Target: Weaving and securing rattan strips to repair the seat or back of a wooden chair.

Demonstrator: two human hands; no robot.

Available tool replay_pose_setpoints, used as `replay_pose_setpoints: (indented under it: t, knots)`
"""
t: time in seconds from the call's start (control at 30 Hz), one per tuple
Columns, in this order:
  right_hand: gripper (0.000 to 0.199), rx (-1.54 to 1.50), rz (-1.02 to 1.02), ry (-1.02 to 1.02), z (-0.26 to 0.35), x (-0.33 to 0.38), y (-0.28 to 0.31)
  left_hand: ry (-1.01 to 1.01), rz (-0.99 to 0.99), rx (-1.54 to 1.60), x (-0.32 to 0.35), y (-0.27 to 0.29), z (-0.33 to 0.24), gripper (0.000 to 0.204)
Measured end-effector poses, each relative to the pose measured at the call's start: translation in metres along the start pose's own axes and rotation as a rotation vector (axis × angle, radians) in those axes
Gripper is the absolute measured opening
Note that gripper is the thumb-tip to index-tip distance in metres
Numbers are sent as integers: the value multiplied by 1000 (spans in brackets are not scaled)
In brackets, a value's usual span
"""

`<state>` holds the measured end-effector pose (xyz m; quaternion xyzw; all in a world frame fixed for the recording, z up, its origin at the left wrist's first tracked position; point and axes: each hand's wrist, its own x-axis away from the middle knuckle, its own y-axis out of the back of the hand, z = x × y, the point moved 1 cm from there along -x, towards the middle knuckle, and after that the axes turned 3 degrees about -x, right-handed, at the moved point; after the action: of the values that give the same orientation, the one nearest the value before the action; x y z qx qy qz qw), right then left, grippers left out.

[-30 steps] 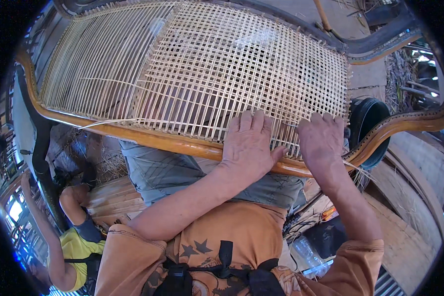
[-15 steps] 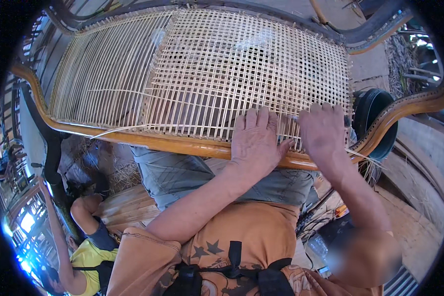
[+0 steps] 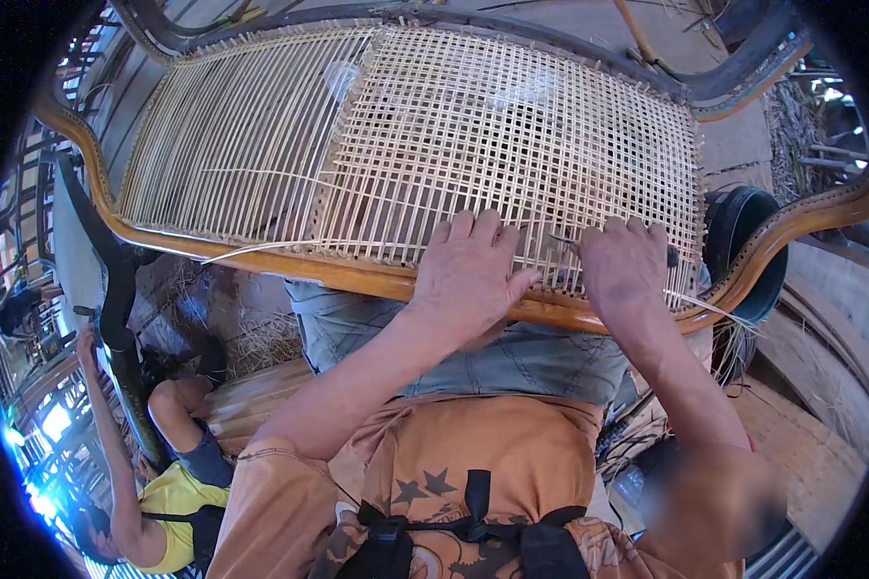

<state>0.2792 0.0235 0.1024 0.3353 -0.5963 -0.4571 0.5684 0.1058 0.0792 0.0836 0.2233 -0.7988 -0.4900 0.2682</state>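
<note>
A cane panel of pale strips spans a curved wooden frame in front of me. Its right part is woven into an open grid; the left part has mostly strips running one way. My left hand lies on the near edge of the weave, fingers stretched out and thumb apart. Beside it on the right, my right hand is curled over the weave around a thin tool. The tool's metal tip shows on its left and a dark end on its right. Loose cane strands stick out past the right hand.
A dark green bucket stands beyond the frame's right end. At the lower left a person in a yellow top sits with an arm stretched up. One long loose strip lies over the frame's near rail. Wooden boards lie at the right.
My left hand has slid left along the near edge, away from the right hand. The tool's metal tip now shows between them. The whole view has shifted slightly.
</note>
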Motion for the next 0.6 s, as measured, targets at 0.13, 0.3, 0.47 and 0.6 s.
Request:
replay_pose_setpoints:
  t: [0.13, 0.3, 0.47, 0.6]
  knots:
    - [15, 53, -63, 85, -8, -18, -2, 64, -64, -13, -3, -9, -5, 50]
    - [16, 55, -51, 20, -3, -11, 5, 94, -171, -13, -3, -13, -9, 52]
    - [15, -19, -109, 131, 13, -13, 7, 111, -160, -34, -5, -12, -9, 51]
    - [14, 112, -8, 124, 15, -34, 3, 120, -110, 16, -9, -13, -8, 51]
